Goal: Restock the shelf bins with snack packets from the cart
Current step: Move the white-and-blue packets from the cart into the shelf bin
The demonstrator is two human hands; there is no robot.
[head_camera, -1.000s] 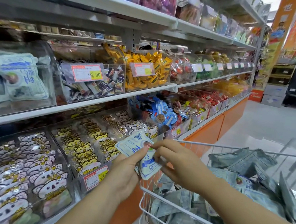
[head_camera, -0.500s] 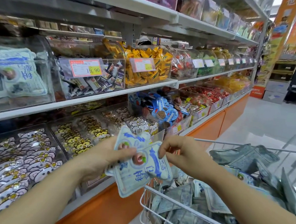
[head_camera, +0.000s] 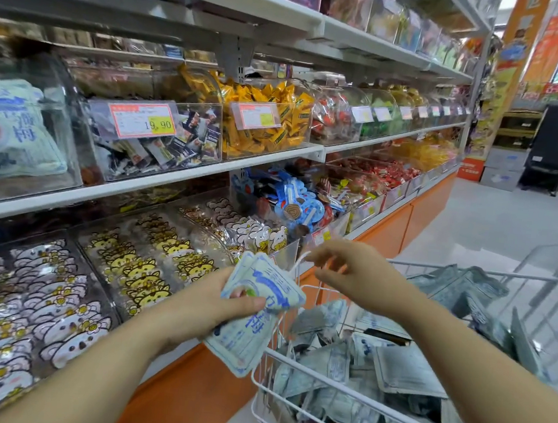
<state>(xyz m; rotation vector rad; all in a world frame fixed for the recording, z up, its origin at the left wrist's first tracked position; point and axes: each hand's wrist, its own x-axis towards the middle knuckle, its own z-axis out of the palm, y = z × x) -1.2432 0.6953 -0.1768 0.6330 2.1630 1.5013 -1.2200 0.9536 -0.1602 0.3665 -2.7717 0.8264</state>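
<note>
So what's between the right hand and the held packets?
Head view: nothing held, just a gap. Only the cart rim shows behind it, between right hand and the packets the left hand grips.

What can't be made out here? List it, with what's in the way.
- Head view: how many pale blue-and-white snack packets the left hand grips; they overlap under its thumb.
- Head view: small print on the orange-bordered price label; too small and blurred.
- Head view: floor of the white wire cart; buried under heaped packets, cut by the bottom edge.
</note>
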